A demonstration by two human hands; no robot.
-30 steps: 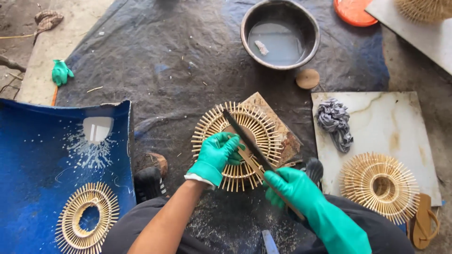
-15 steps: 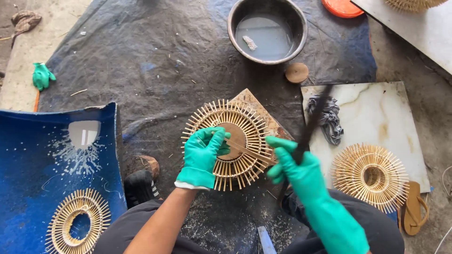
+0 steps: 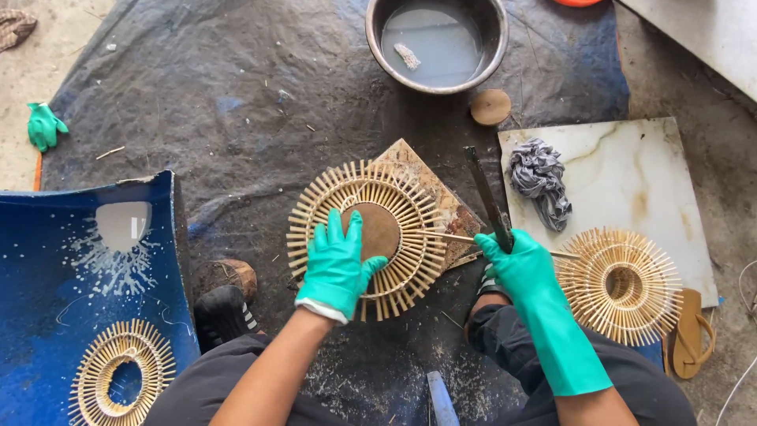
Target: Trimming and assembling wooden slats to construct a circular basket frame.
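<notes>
**Hands steadying and trimming a radial stick frame on a dark floor sheet**

Gloves, frames and tools, read from left to right. At far left a spare green glove lies on bare ground, out of the working area. Near left, a curved blue plastic panel carries a finished stick ring, apparently set aside from the work in hand. At centre, the stick frame rests on a wooden block, which raises it off the dark tarpaulin and gives a firm backing. The left hand, gloved in green, lies flat with fingers spread on the frame's near left part and round centre disc; its grip is open, pressing rather than clasping, evidently to stop the frame turning. The right hand, also gloved, has its grip closed round the handle of a long dark blade, held just right of the frame with the blade pointing far, beside a loose stick jutting from the rim. Far centre stands a metal basin of cloudy water, with a small wooden disc beside it. At right, a marble slab bears a crumpled grey rag and another stick frame; a sandal lies near right.
</notes>
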